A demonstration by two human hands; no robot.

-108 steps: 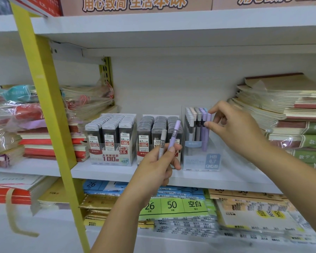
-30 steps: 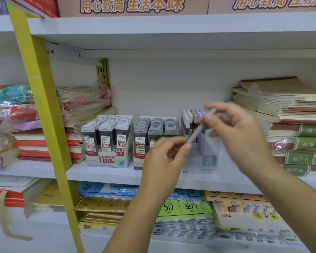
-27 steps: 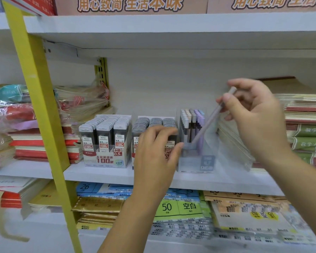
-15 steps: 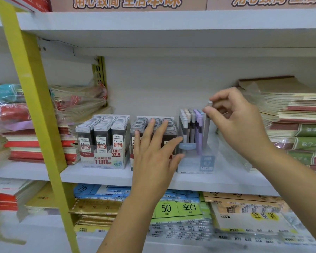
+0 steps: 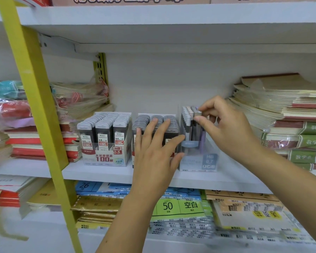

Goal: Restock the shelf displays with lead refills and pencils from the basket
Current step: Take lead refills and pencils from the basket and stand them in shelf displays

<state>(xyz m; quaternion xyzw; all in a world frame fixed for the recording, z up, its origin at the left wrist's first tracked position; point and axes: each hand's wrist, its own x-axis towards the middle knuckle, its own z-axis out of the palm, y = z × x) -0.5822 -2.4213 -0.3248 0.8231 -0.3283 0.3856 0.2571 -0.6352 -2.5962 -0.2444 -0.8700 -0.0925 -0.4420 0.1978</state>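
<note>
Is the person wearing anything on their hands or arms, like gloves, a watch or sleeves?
No. The left hand and right hand are bare, with no gloves or rings. Both forearms are bare as well: no watch, bracelet or sleeve in view. The fingernails look short and plain.

One view only: head-worn, wide-angle. Faces the shelving square-on from close in, pitched slightly down. Middle shelf [image 5: 98, 173]: front edge crosses below mid-frame. Upper shelf [image 5: 171, 31] seen from its underside along the top; lower shelf [image 5: 44, 236] along the bottom edge. Yellow upright [image 5: 35, 92] slants across the left side.
</note>
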